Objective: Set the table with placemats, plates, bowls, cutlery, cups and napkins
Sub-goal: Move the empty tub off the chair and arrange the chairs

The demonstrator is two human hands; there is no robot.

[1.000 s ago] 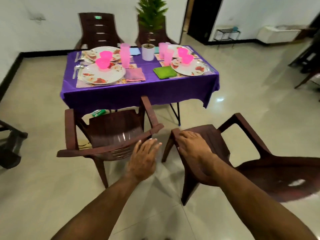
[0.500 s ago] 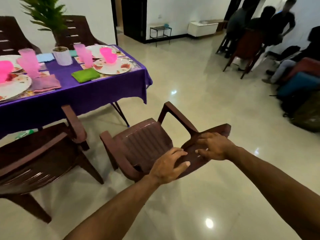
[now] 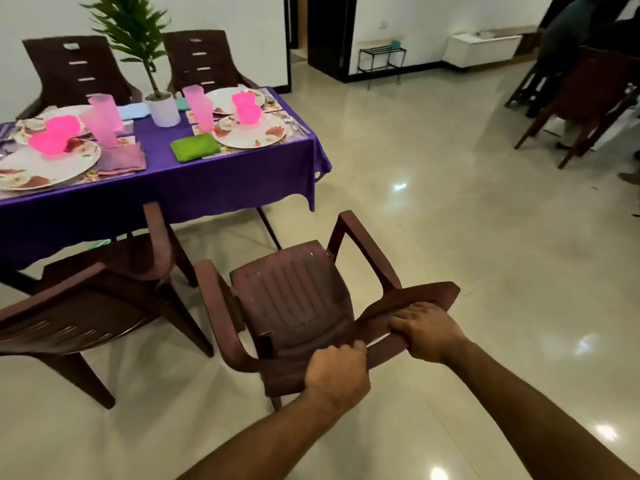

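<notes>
A brown plastic chair (image 3: 294, 296) stands on the floor just off the table's near right corner. My left hand (image 3: 337, 370) and my right hand (image 3: 427, 329) both grip the top edge of its backrest. The table under a purple cloth (image 3: 221, 181) carries floral plates (image 3: 251, 131), pink bowls (image 3: 247, 112), pink cups (image 3: 199, 105), a green napkin (image 3: 195, 148), a mauve napkin (image 3: 123, 161) and cutlery (image 3: 294, 121) at the right edge.
A second brown chair (image 3: 86, 299) stands to the left, partly under the table. Two more chairs (image 3: 204, 60) stand behind the table. A white potted plant (image 3: 161, 107) sits mid-table. People sit at the far right (image 3: 585, 64). Shiny tiled floor lies to the right.
My left hand left the left chair and joined my right hand on the right chair's backrest. Both hands now curl round its top edge, and the view turned right.
</notes>
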